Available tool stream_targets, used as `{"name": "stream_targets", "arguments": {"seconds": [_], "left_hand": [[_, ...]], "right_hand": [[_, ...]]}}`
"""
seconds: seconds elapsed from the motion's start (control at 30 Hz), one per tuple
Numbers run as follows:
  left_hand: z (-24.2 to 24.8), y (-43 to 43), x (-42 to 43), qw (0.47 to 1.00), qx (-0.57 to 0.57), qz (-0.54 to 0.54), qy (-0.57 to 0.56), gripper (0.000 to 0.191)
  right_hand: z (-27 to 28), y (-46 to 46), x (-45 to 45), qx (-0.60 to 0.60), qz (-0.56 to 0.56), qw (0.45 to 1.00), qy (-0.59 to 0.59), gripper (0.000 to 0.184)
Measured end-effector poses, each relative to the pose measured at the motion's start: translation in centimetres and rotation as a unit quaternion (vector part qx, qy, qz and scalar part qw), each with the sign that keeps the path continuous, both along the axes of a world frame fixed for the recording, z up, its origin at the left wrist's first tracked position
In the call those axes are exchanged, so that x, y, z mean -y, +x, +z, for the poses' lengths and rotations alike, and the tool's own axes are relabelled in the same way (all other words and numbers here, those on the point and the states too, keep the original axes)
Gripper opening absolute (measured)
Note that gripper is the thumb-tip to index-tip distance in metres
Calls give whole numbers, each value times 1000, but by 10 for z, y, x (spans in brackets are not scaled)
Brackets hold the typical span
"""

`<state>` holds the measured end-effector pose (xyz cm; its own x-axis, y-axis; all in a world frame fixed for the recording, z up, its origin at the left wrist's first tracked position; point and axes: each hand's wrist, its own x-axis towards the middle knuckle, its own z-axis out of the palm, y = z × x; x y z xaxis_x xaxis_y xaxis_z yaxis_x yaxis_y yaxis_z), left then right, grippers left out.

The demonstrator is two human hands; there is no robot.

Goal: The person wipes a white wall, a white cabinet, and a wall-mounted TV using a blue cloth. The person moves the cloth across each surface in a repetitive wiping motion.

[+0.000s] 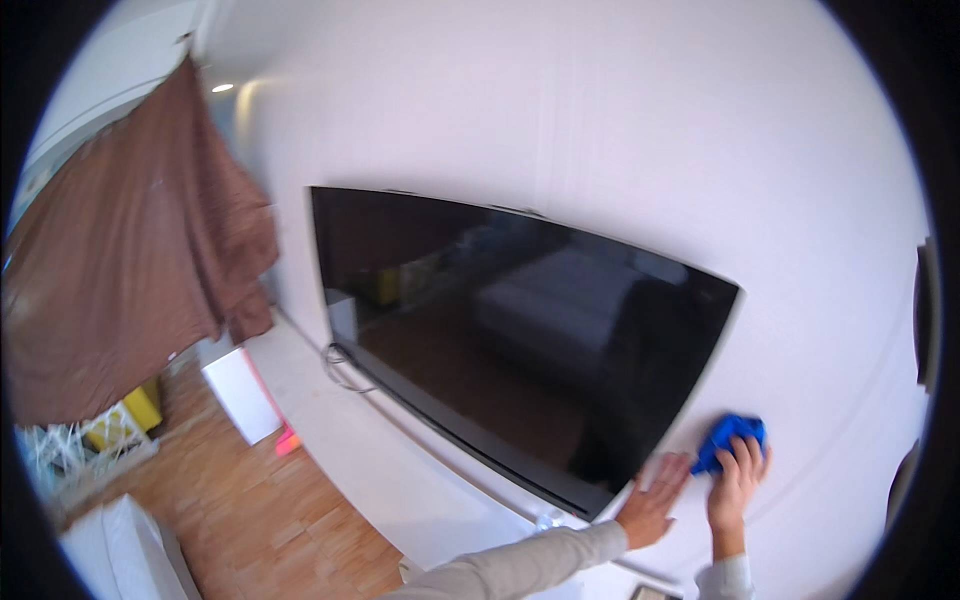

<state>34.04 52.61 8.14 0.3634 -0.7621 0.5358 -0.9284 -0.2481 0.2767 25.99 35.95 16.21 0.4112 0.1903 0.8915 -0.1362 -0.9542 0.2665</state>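
Observation:
Against the pale wall (810,315), my right hand (735,480) presses a bunched blue cloth (726,435), its fingers spread over the cloth. My left hand (654,501) lies just left of it, fingers apart, beside the lower right corner of a television (510,337). It holds nothing and appears to rest on the wall. The television's dark screen reflects the room. Below it runs a long white shelf or cabinet top (420,480), with a small clear object (550,519) near my left sleeve.
A brown curtain or cloth (142,247) hangs at the left. Black cables (346,369) loop at the television's lower left. A white box-like object (241,396) and a pink item (286,442) stand near the wood-look floor (300,517). Dark objects (927,315) edge the right side.

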Motion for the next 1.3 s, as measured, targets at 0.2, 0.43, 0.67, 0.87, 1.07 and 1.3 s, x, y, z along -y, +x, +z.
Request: {"name": "stream_targets", "arguments": {"seconds": [0.2, 0.43, 0.67, 0.87, 1.07, 1.3], "left_hand": [[-20, -41, -77, 992, -85, -88, 6, 94], [95, 0, -134, 967, 66, -61, -239, 74], [208, 78, -175, 931, 274, 20, -238, 75], [283, 120, -154, 883, 406, 39, -232, 75], [305, 154, -143, 875, 428, 51, -219, 61], [311, 148, -141, 872, 422, 50, -242, 63]], "right_hand": [[60, 47, -81, 149, 281, 885, 341, 45], [139, 93, -154, 101, 475, 751, 447, 50], [-47, 75, -197, 67, 266, 830, 485, 57], [-178, 44, -211, -37, 176, 754, 632, 60], [-97, 57, -204, 38, 213, 823, 526, 61], [-118, 59, -211, 14, 194, 799, 569, 59]]}}
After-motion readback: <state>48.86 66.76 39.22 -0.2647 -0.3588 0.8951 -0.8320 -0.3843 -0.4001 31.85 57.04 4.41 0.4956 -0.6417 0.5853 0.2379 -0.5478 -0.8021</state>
